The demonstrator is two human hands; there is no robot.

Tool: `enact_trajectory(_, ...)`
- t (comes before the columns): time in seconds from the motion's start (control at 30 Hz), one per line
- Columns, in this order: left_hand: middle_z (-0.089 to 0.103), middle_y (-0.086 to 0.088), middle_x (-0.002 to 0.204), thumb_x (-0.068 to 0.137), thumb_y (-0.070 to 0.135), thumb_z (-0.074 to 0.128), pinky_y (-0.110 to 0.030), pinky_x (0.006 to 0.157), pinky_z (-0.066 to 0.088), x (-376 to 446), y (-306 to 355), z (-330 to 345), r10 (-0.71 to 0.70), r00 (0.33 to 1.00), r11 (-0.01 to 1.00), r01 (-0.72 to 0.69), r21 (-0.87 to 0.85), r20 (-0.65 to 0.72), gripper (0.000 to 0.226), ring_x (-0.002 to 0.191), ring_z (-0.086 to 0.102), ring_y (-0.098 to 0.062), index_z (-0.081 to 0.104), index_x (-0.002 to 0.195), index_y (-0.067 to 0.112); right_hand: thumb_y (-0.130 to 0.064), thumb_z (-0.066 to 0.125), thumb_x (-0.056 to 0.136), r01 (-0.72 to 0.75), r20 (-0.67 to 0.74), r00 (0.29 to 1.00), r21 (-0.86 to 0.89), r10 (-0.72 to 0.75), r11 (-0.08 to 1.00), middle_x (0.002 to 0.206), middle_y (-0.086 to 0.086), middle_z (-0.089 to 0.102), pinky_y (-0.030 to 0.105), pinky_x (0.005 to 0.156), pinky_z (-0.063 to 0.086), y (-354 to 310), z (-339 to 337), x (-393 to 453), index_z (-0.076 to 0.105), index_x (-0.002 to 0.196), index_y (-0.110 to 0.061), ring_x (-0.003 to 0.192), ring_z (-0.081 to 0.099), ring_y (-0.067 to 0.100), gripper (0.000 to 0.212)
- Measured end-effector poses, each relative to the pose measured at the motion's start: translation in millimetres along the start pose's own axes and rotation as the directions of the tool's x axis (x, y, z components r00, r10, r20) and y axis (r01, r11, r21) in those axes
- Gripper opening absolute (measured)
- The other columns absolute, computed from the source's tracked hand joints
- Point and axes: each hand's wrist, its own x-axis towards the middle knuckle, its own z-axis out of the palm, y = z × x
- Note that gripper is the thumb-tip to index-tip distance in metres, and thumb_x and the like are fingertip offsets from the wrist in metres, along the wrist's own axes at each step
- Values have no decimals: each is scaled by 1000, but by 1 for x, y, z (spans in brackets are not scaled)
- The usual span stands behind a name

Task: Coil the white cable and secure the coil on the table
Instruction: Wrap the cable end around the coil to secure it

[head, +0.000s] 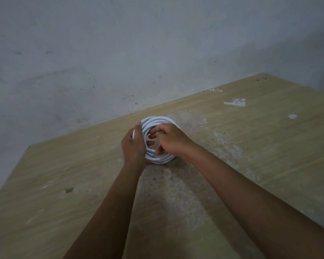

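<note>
**Coil wound, securing under way**

Forearms reach in from the bottom edge, nearest the camera, and meet over the middle of the table [269, 146], a worn, pale wood-grain top with white flecks, set against a grey wall [101, 53].

On the left, the left hand [134, 146] wraps the near-left side of the white cable [157, 120], its thumb lying over the outer rim and its fingers [151, 143] curling in through the central hole, so it clamps the stacked turns together. The cable sits at mid-table, just inside the far edge, already wound into a compact ring of several turns; no loose length trails across the wood that I can see, so the coiling itself looks finished.

To the right, the right hand [171, 140] lies over the ring's right side with its fingertips pinched together inside the loop, probably on the cable's end, though the end itself is hidden. Tucking or wrapping that end to lock the coil appears to be what remains.

The ring seems tilted up off the table, its opening facing toward the camera and slightly left, resting on its near lower edge. Its long axis runs from far-left to near-right.
</note>
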Motion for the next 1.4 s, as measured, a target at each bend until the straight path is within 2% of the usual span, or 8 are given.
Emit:
enact_trajectory(0.27,68,5,54,96,39,57,-17,41,48,1,0,-3,-65,998,997,65,-45,9,28,44,64,-7,73,86,18,-18,36,104,8,104,993,454,-62,891,128,13,62,31,54,59,18,-9,-4,61,121,-14,75,72,24,30)
enact_trajectory(0.37,68,1,61,96,41,57,-17,43,50,2,-2,-2,-58,998,998,58,-19,4,29,45,63,-6,73,84,19,-16,46,103,280,-83,959,133,-270,951,105,4,73,25,57,58,31,-10,0,66,117,-13,63,72,13,25)
enact_trajectory(0.47,67,-2,61,96,41,57,-24,50,52,2,-3,-2,-26,999,1000,26,-4,22,30,48,63,-13,72,77,22,-16,56,97,485,-248,800,-270,-547,832,99,5,75,18,70,54,37,-10,7,69,121,-13,71,67,3,27)
enact_trajectory(0.63,63,4,47,96,37,59,-18,42,47,4,-3,-4,48,996,999,-49,0,81,27,40,57,-6,72,76,24,-37,68,86,504,-303,538,-632,-787,588,102,1,59,31,76,47,36,-21,24,69,121,-28,89,59,18,36)
enact_trajectory(0.83,60,-3,50,98,32,56,-23,42,45,10,-5,0,127,970,991,-132,8,207,27,40,53,-13,74,81,22,-49,76,78,219,-213,955,38,-206,975,143,-6,49,27,100,41,33,-34,36,46,144,-29,127,48,9,75)
enact_trajectory(1.07,59,-16,56,100,30,54,-24,43,44,17,-9,1,181,945,981,-191,11,274,35,40,53,-16,73,85,5,-32,75,84,110,0,993,338,-117,935,124,2,68,38,102,50,32,-43,51,67,122,-21,111,66,17,41)
enact_trajectory(1.2,57,-11,51,100,27,53,-25,44,43,19,-11,3,217,933,973,-231,15,286,35,40,52,-16,72,81,5,-29,74,85,136,106,982,187,-157,973,124,-1,67,34,102,50,15,-54,61,68,121,-19,111,65,12,38)
enact_trajectory(1.4,59,1,47,101,25,51,-22,45,44,20,-13,5,242,930,966,-259,25,275,33,41,53,-12,72,79,15,-21,73,87,314,-107,949,202,-298,928,108,-6,72,18,86,53,29,-35,55,71,114,-16,96,67,-1,28)
